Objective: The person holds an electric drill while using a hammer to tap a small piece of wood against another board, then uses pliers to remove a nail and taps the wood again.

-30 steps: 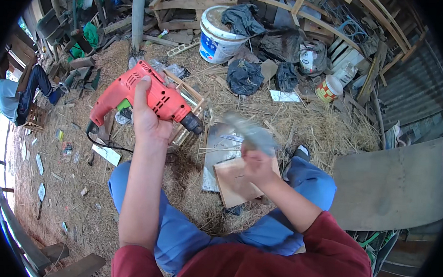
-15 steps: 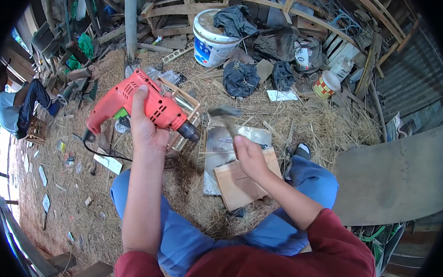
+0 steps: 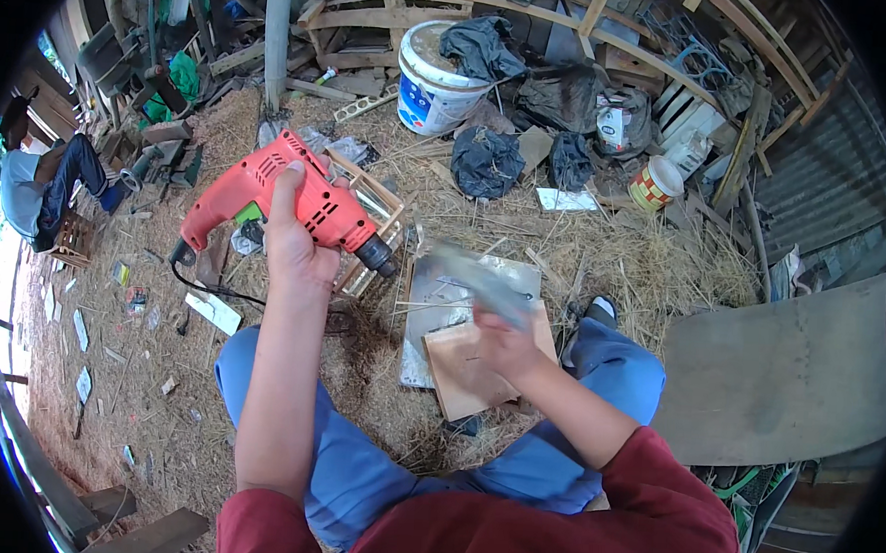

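My left hand [image 3: 293, 239] is wrapped round the body of a red power drill [image 3: 258, 179], held up with its black chuck [image 3: 375, 254] pointing right and slightly down. A black cord hangs from the drill's handle end. In my right hand [image 3: 505, 338], closed, is a hammer [image 3: 495, 287], smeared by motion, above a wooden board [image 3: 463, 373]. The board lies on a grey, scuffed flat plate [image 3: 415, 350] between my legs. A dark line or slot marks the board. Just beyond the drill, partly behind it, sits a small slatted wooden frame [image 3: 391, 214].
Straw and wood scraps cover the ground. A white bucket [image 3: 427, 100], black plastic bags [image 3: 487, 162] and a small yellow-and-red pail [image 3: 655, 183] stand ahead. A large flat sheet [image 3: 774, 374] is at right. Another person [image 3: 42, 190] sits at far left.
The hammer has swung from clearly visible, head up and left, to a blur across my right hand. The drill stays in my left hand, almost unmoved. The view has shifted slightly.
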The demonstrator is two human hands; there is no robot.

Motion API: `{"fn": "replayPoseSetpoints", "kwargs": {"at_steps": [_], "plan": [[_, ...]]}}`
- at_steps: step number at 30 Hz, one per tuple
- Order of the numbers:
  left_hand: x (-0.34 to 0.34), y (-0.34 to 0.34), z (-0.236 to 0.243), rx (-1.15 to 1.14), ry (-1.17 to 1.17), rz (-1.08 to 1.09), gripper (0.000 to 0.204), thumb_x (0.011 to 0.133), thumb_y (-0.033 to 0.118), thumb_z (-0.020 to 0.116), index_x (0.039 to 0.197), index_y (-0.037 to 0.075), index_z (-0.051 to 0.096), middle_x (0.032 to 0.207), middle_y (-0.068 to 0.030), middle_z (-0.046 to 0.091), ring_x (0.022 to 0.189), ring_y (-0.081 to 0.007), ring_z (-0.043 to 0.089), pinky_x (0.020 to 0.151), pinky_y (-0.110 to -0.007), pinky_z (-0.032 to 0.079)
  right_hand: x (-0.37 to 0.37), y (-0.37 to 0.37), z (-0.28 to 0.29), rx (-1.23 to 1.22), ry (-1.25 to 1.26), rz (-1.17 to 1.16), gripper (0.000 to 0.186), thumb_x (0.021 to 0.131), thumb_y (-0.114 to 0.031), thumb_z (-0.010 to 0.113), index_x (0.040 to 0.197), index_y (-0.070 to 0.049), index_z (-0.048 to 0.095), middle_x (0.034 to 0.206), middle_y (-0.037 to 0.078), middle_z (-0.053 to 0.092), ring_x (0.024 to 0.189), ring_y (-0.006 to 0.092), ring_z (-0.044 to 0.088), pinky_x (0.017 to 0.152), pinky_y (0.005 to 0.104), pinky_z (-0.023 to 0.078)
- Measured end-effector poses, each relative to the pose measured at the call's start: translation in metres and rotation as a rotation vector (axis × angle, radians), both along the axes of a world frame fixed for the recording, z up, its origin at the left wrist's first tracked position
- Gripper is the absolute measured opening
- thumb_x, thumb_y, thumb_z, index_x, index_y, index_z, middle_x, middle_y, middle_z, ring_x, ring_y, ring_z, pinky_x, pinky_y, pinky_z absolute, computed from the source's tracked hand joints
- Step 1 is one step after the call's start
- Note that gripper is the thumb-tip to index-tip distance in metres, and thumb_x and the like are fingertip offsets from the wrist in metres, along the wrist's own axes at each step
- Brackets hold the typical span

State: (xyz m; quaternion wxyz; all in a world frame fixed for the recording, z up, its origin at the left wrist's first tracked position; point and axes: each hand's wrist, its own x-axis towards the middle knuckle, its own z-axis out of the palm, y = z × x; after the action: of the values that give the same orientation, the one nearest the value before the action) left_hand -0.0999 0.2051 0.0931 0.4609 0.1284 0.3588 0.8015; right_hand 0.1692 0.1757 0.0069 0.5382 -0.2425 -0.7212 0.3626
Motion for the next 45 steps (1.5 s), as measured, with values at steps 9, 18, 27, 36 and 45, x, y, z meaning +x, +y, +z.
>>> {"fn": "replayPoseSetpoints", "kwargs": {"at_steps": [9, 18, 27, 36, 45], "plan": [[0.008, 0.000, 0.010, -0.019, -0.050, -0.027, 0.043, 0.096, 0.029, 0.074, 0.130, 0.007, 0.060, 0.112, -0.0090, 0.071, 0.091, -0.0268, 0.071, 0.081, -0.046, 0.063, 0.006, -0.002, -0.004, -0.170, -0.178, -0.078, 0.029, 0.110, -0.024, 0.055, 0.117, 0.001, 0.066, 0.070, 0.019, 0.064, 0.060, 0.0333, 0.061, 0.060, 0.0444, 0.049], [-0.007, 0.000, 0.000, -0.014, -0.015, -0.022, 0.045, 0.095, 0.030, 0.075, 0.131, 0.008, 0.060, 0.112, -0.0091, 0.072, 0.091, -0.0264, 0.070, 0.080, -0.045, 0.063, 0.006, -0.006, 0.016, -0.198, -0.179, -0.086, 0.032, 0.111, -0.032, 0.053, 0.108, -0.003, 0.067, 0.065, 0.018, 0.058, 0.058, 0.0323, 0.061, 0.059, 0.0429, 0.047], [0.002, 0.001, -0.004, -0.021, -0.037, -0.042, 0.045, 0.096, 0.031, 0.074, 0.130, 0.006, 0.060, 0.112, -0.0098, 0.072, 0.093, -0.0285, 0.070, 0.082, -0.047, 0.062, -0.005, -0.010, 0.021, -0.334, -0.123, -0.079, 0.026, 0.109, -0.025, 0.057, 0.107, 0.000, 0.065, 0.069, 0.021, 0.063, 0.060, 0.0378, 0.062, 0.057, 0.0444, 0.048], [-0.010, 0.002, -0.010, -0.023, -0.005, -0.007, 0.046, 0.094, 0.033, 0.075, 0.130, 0.006, 0.060, 0.111, -0.0096, 0.071, 0.093, -0.0281, 0.070, 0.083, -0.047, 0.062, -0.006, -0.001, -0.004, -0.431, -0.362, -0.152, 0.032, 0.109, -0.031, 0.056, 0.096, -0.002, 0.063, 0.065, 0.021, 0.058, 0.056, 0.0383, 0.057, 0.057, 0.0441, 0.046], [-0.005, -0.001, -0.006, -0.014, -0.006, -0.054, 0.048, 0.093, 0.034, 0.076, 0.128, 0.005, 0.061, 0.113, -0.0098, 0.070, 0.093, -0.0275, 0.070, 0.085, -0.048, 0.062, -0.013, 0.000, -0.010, -0.471, -0.413, -0.098, 0.033, 0.110, -0.031, 0.055, 0.102, -0.001, 0.065, 0.068, 0.019, 0.059, 0.061, 0.0379, 0.062, 0.060, 0.0424, 0.048]]}}
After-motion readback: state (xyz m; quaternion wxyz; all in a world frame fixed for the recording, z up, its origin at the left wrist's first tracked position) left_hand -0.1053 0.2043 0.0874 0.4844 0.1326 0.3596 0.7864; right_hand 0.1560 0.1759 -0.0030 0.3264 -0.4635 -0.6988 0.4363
